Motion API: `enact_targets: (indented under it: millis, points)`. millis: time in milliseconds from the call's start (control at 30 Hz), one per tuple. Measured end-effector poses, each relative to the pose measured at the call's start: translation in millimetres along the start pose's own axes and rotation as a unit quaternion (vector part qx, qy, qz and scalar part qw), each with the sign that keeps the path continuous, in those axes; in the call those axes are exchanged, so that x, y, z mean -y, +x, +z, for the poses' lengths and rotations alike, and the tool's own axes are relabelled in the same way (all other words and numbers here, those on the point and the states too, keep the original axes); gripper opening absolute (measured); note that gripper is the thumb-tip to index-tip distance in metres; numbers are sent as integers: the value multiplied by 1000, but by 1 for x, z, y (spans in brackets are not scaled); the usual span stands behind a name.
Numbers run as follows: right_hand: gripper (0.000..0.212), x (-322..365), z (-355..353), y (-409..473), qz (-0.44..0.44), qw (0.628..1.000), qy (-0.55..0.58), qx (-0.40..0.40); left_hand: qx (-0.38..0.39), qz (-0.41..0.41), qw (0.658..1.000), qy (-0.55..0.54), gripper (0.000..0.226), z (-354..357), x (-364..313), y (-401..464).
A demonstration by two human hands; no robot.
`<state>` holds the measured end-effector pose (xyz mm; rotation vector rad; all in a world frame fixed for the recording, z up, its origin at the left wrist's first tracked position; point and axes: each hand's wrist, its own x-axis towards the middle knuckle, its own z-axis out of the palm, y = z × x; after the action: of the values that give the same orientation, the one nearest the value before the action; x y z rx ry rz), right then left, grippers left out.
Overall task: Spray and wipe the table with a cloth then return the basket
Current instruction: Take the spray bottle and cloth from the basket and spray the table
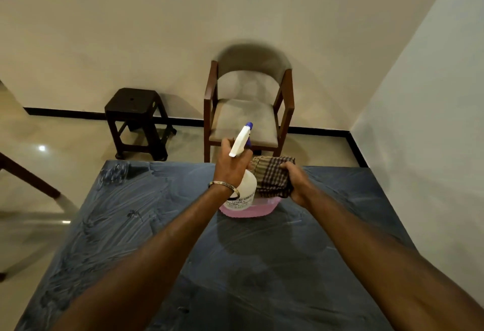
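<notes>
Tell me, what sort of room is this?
Probably a dining or living room in a home: an upholstered wooden chair and a dark stool stand against a plain wall, behind a dark table.

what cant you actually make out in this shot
Head view, the only one:
- Pink basket: mostly hidden behind the spray bottle and checked cloth; its contents cannot be told.
- Bottle label: print too small and blurred to read.
- Left hand fingers: wrapped round the bottle's far side, so the trigger finger is unseen.
- Right hand: its fingertips are buried in the cloth.
- Table: near edge cut off by the frame's bottom.
</notes>
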<state>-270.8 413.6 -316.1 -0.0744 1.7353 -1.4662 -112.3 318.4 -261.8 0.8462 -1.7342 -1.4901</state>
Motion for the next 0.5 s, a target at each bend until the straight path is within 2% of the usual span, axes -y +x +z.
enact_targets:
  millis: [100, 233, 333, 500]
  points:
    - [31, -1, -10, -18, 15, 997, 82, 7, 18, -5, 1000, 15, 32, 2, -11, -22]
    - [34, -7, -26, -42, 17, 987, 157, 18, 21, -44, 997, 53, 40, 10, -11, -55]
    - [31, -9, -41, -60, 4, 978, 206, 29, 18, -69, 997, 25, 28, 19, -15, -85]
    - [37, -24, -60, -83, -19, 976, 214, 47, 39, -78, 996, 13, 26, 35, -13, -132]
